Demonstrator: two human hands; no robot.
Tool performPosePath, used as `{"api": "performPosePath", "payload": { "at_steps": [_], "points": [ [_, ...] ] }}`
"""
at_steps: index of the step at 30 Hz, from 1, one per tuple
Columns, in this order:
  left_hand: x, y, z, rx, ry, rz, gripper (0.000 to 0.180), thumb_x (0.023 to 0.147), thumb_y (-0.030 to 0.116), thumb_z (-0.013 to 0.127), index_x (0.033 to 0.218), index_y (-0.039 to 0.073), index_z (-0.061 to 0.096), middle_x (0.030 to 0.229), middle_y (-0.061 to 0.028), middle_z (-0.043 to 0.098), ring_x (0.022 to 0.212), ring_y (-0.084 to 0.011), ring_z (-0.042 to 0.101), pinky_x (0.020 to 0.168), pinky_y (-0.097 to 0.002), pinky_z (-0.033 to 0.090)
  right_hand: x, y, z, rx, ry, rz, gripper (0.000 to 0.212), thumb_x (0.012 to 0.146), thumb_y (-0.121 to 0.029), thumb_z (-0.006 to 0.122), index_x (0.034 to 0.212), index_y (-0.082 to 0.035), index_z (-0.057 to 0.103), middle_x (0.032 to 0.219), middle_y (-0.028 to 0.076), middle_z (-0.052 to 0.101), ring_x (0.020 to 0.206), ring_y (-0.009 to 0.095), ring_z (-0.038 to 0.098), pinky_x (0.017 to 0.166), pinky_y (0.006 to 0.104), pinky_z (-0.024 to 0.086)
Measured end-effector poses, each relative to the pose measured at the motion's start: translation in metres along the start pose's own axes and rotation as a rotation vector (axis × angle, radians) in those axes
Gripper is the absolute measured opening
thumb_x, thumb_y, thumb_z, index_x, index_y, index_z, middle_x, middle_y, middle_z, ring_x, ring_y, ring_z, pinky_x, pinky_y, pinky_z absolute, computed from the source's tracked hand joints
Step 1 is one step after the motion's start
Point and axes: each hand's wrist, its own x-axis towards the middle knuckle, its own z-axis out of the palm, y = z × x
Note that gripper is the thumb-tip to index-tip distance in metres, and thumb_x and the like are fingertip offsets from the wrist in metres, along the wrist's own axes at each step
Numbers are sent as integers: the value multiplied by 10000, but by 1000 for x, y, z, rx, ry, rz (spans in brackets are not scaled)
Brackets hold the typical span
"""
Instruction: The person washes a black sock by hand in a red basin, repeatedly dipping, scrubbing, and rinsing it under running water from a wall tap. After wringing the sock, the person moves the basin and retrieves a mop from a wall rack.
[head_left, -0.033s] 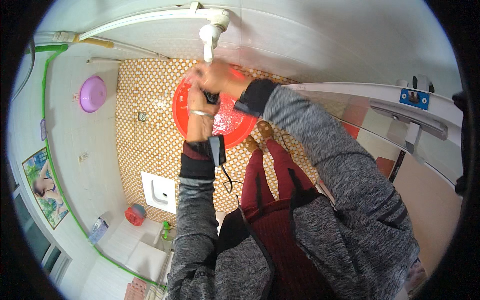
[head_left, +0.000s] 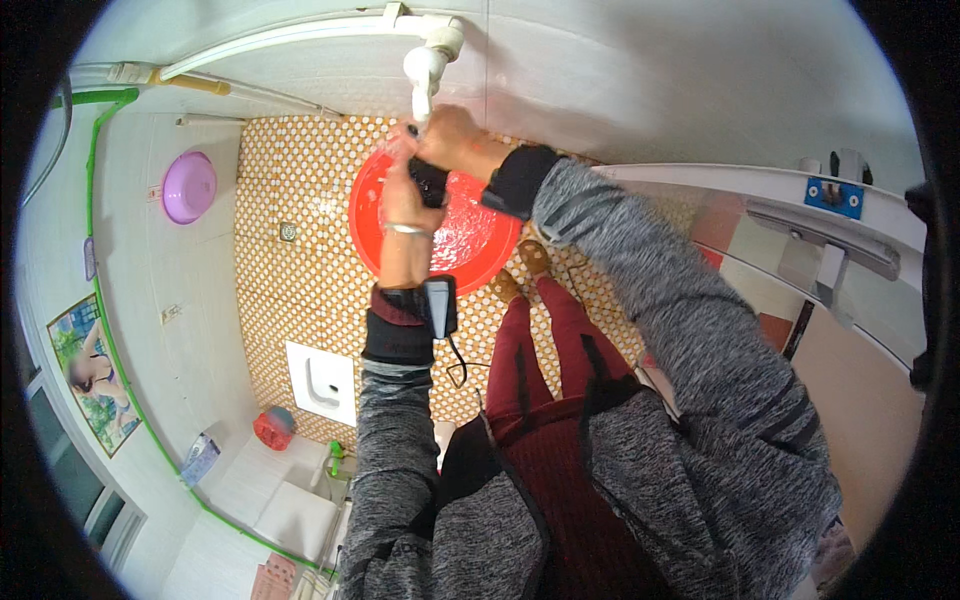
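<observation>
Work looks unfinished: just below a white tap (head_left: pixel 423 78), a person's blurred left hand (head_left: pixel 402 203) and right hand (head_left: pixel 452 138) work close together over a red basin (head_left: pixel 365 222) already holding water, a black item (head_left: pixel 430 182) by the left palm, finger positions impossible to tell.

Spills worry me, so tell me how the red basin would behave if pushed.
The red basin would probably feel heavy for its size, since rippled, glinting water shows inside it. A push would likely make that water slosh. Its broad, round shape, sitting on the patterned floor, suggests it would sooner slide than tip.
</observation>
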Motion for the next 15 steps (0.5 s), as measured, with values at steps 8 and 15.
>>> {"api": "performPosePath", "payload": {
  "at_steps": [8, 15],
  "points": [
    [17, -3, -11, -142, -498, 118, 299, 915, 405, 475, 964, 129, 579, 940, -61, 628, 830, -209, 616, 686, -382, 507, -22, -2, 16, 44, -77, -151, 333, 820, -360, 547, 634, -93, 620, 617, 148, 600, 599, 351, 596, 551, 467, 457],
    [2, 11, -14, -157, -273, -69, 410, 936, 412, 414, 1090, 71, 581, 1067, -89, 645, 942, -234, 631, 804, -392, 502, 11, 52, 8, -287, -143, 33, 337, 802, -405, 567, 853, -79, 635, 722, 168, 645, 688, 367, 623, 585, 480, 477]
  ]
}}
